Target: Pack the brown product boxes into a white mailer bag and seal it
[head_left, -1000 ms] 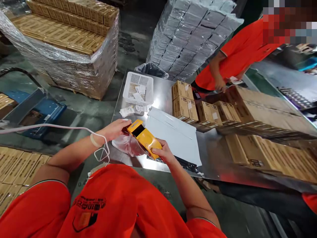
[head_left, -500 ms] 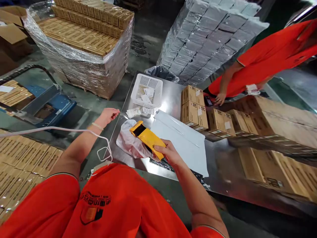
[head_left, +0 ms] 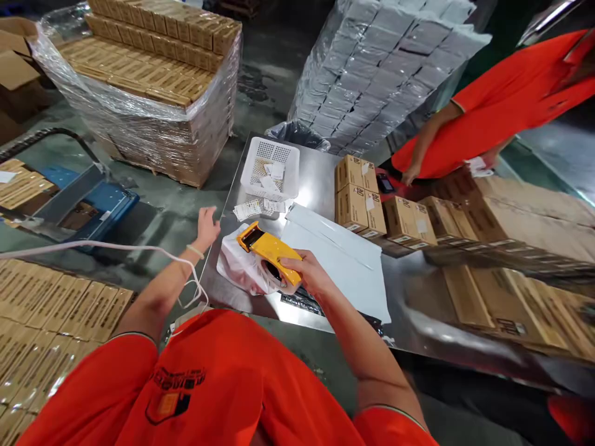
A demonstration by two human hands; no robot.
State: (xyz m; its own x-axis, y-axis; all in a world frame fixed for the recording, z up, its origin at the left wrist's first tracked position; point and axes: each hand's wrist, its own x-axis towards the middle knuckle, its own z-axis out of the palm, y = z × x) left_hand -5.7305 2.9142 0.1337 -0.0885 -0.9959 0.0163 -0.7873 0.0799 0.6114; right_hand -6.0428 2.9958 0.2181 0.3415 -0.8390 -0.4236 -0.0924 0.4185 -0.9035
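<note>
My right hand point(head_left: 309, 271) grips a yellow tape dispenser point(head_left: 274, 249) by its near end, with a roll of clear tape showing beneath its frame. Under the dispenser a pale, crumpled plastic bag point(head_left: 235, 263) lies on the metal table. Just off the table's left edge, my left hand point(head_left: 207, 229) is raised with its fingers apart and nothing visible in them. A large white mailer bag point(head_left: 337, 254) lies flat to the right of the dispenser. Several printed slips point(head_left: 248, 210) sit in front of a white plastic basket point(head_left: 292, 176) that holds more papers.
Small brown cartons point(head_left: 353, 204) stand on the table's right part, near a co-worker in a red shirt point(head_left: 511, 105). Wrapped pallets point(head_left: 153, 111) stand behind. At the left are a blue trolley point(head_left: 102, 201) and stacked cartons point(head_left: 56, 297); a white cable point(head_left: 139, 246) crosses my left arm.
The fingers of my left hand have gone from closed to apart, and the hand is slightly lower. The dispenser has turned in my right hand, so its tape roll shows more.
</note>
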